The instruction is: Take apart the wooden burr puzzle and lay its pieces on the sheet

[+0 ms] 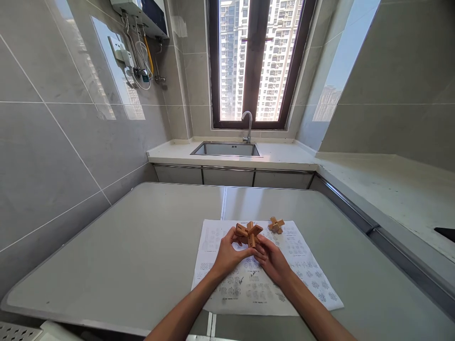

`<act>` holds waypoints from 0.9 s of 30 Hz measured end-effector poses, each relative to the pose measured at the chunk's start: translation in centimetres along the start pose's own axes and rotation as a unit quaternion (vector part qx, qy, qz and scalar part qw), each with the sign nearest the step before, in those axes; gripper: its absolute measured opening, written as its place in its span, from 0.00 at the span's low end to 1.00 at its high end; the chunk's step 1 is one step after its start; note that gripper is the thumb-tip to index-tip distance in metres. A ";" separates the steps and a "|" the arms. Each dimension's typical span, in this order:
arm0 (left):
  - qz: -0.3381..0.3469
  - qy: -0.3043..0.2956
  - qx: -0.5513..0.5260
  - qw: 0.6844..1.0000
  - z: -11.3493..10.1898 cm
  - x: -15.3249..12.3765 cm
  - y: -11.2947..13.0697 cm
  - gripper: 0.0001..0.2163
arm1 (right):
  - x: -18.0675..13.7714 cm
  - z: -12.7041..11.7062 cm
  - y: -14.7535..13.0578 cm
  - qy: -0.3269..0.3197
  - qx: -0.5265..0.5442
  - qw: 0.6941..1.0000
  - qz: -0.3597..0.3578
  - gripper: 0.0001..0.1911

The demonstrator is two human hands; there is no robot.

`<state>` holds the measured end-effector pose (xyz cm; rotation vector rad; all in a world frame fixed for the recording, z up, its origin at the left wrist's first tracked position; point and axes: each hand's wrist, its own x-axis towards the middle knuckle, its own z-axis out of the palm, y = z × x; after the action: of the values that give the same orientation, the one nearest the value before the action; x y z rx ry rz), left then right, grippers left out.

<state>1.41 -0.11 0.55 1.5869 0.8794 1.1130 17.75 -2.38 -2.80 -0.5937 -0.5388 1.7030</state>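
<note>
A wooden burr puzzle of crossed, notched bars is held between both hands above a printed sheet. My left hand grips it from the left, its thumb along the lower front. From the right, my right hand closes its fingers on the puzzle's lower right side; some fingertips are hidden behind the wood. Just beyond, a second, smaller wooden burr puzzle rests on the upper right of the sheet. The white instruction sheet carries rows of small diagrams and lies flat under my hands.
A pale folding table with a centre seam bears the sheet. Behind it is a counter with a sink and a tap, below a window. Another counter runs along the right. A water heater hangs on the left wall.
</note>
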 end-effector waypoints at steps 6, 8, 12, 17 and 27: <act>-0.001 -0.015 -0.070 0.997 -0.2 0.2 0.1 0.18 | -0.1 0.6 -0.1 -0.023 -0.042 0.999 0.020 0.20; -0.014 -0.018 -0.100 0.995 -0.2 0.3 0.3 0.18 | -0.2 0.8 -0.2 -0.052 -0.048 0.996 0.046 0.21; -0.039 -0.017 -0.119 0.992 -0.4 0.6 0.5 0.21 | -0.5 1.0 -0.4 -0.077 -0.053 0.994 0.062 0.23; -0.008 -0.006 -0.076 0.997 -0.2 0.4 0.1 0.17 | -0.4 0.8 -0.3 -0.033 -0.057 0.998 0.011 0.23; -0.004 -0.006 -0.090 0.996 -0.4 0.5 0.2 0.19 | -0.7 1.3 -0.4 -0.054 -0.022 0.998 0.025 0.22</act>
<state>1.20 0.43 0.95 1.4380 0.7550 1.1429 17.33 -2.99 -1.54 -0.5531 -0.6448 1.7808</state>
